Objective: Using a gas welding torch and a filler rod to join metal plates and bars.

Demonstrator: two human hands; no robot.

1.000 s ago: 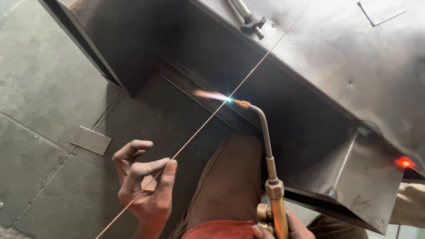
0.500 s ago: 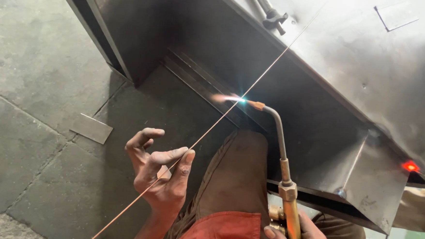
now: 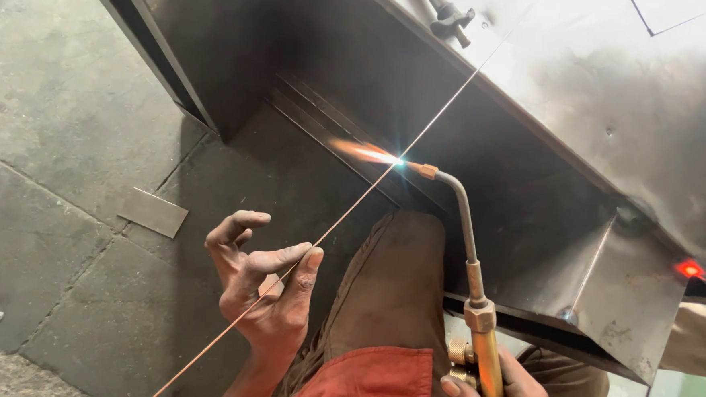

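Torch (image 3: 476, 310) right, rod (image 3: 344, 218) left — lit

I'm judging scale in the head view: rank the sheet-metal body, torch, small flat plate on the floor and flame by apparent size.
1. Sheet-metal body
2. Torch
3. Plate
4. Flame
The torch is nearer the camera, so its rank over the plate is unsure.

One head-worn camera looks steeply down, close over the hands and floor (image 3: 55, 207).

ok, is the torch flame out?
No, the torch in the right hand shows a bright flame at its tip.
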